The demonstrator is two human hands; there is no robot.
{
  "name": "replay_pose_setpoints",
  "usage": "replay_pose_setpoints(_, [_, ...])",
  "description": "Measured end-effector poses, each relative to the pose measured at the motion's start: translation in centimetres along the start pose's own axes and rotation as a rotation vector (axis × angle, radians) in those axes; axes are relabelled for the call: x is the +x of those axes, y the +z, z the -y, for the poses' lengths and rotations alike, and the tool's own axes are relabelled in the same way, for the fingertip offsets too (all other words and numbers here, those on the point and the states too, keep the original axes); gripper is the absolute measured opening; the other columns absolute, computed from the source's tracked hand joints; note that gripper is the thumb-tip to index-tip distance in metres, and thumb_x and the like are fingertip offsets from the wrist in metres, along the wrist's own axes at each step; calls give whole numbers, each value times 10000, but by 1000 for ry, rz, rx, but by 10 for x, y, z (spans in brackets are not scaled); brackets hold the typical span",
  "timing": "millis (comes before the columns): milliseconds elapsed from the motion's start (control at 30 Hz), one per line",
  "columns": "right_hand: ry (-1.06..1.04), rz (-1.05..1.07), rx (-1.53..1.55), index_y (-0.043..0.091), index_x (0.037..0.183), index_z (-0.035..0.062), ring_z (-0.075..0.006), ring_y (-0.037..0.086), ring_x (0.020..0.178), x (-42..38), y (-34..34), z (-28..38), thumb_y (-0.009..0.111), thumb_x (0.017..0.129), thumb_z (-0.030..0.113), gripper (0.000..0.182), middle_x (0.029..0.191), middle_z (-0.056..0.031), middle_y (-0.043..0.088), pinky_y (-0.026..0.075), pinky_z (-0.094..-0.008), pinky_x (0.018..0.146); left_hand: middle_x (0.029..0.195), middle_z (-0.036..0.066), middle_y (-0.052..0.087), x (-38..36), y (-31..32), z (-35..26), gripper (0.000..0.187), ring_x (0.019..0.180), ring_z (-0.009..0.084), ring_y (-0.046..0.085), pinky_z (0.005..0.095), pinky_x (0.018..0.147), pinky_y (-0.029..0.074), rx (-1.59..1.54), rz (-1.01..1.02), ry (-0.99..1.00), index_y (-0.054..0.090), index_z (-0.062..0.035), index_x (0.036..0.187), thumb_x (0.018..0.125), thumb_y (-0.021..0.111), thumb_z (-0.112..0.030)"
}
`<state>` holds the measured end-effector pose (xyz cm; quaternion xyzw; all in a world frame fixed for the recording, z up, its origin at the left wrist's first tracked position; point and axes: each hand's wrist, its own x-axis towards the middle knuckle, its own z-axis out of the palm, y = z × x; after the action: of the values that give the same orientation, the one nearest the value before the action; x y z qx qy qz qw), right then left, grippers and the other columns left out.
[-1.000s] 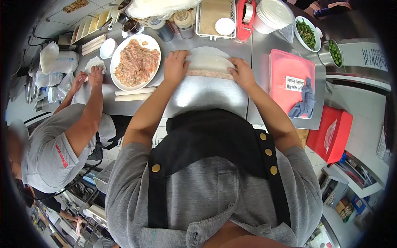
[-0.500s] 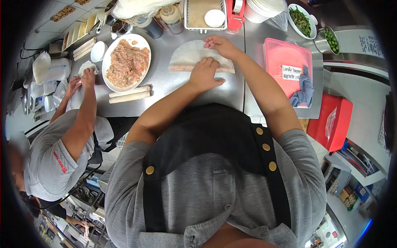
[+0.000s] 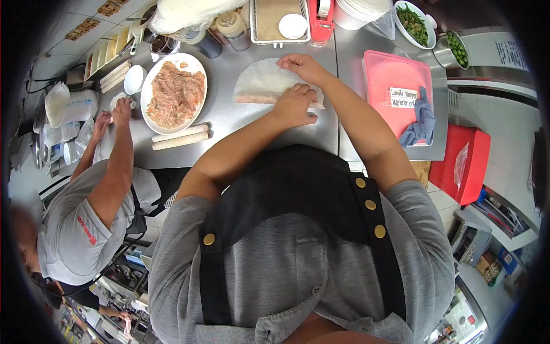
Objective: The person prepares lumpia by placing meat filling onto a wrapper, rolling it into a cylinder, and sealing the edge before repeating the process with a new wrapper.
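Note:
A pale round spring roll wrapper (image 3: 260,75), its near edge folded over a log of meat filling (image 3: 255,99), lies on the steel table in front of me. My left hand (image 3: 295,105) rests over the right part of the filled fold, fingers laid across it and thumb apart on the near side. At the wrapper's far right edge is my right hand (image 3: 303,67), its fingers loosely bent and apart, the tips touching the sheet. The right end of the roll is partly hidden under my left hand.
Left of the wrapper stand a white dish of minced meat (image 3: 177,94) and finished rolls (image 3: 180,137). A co-worker's hands (image 3: 114,114) work beyond them. A pink lidded box (image 3: 395,74) with a blue-grey cloth (image 3: 421,123) sits right. Bottles (image 3: 233,28) and a white basket (image 3: 260,39) line the back.
My left hand has slid a little right and nearer to me along the fold, uncovering more of the roll. The right hand has shifted slightly left at the far edge.

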<state>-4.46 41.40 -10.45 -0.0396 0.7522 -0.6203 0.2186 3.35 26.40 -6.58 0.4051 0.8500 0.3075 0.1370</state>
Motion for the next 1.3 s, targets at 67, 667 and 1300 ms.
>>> replay_pose_setpoints(67, [9, 11, -21, 720, 1228, 51, -142, 620, 1129, -2, 2, 6, 588, 1036, 82, 234, 1123, -37, 713, 472, -309, 1041, 1122, 125, 635, -4, -1, 8, 462, 1104, 335, 588, 453, 982, 482, -5, -3, 46, 653, -60, 1101, 762, 820, -326])
replay_pose_setpoints(667, [-227, -138, -584, 785, 1219, 285, -298, 514, 1201, -13, 27, -2, 752, 909, 201, 323, 1209, -78, 613, 414, -407, 1101, 1015, 133, 622, -67, -40, 39, 400, 980, 329, 583, 440, 889, 488, 203, -253, -110, 639, -50, 994, 847, 805, -384])
replay_pose_setpoints(1300, [-323, -185, -748, 682, 1110, 103, -311, 565, 1140, -100, 54, 15, 829, 788, 183, 363, 1107, -73, 618, 460, -429, 1003, 1098, 122, 641, -58, -61, 44, 422, 1133, 351, 599, 455, 994, 489, 34, -46, -79, 681, -70, 1104, 762, 874, -223])
